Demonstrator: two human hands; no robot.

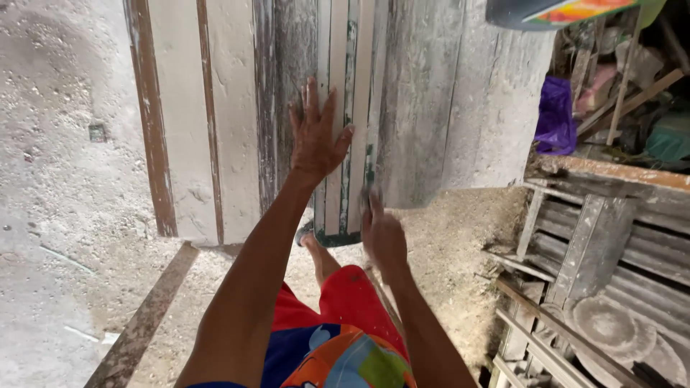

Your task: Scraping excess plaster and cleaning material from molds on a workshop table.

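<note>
The left hand (316,136) lies flat on a narrow white plank (343,122) with worn green paint; its fingers are spread wide and hold nothing. The plank stands upright among other old boards (208,115) that lean against the far wall. The right hand (383,237) is near the plank's lower right edge, blurred, so I cannot tell if its fingers grip it. Sawdust covers the floor (65,179). On the right stands a dusty wooden rack (611,237).
</note>
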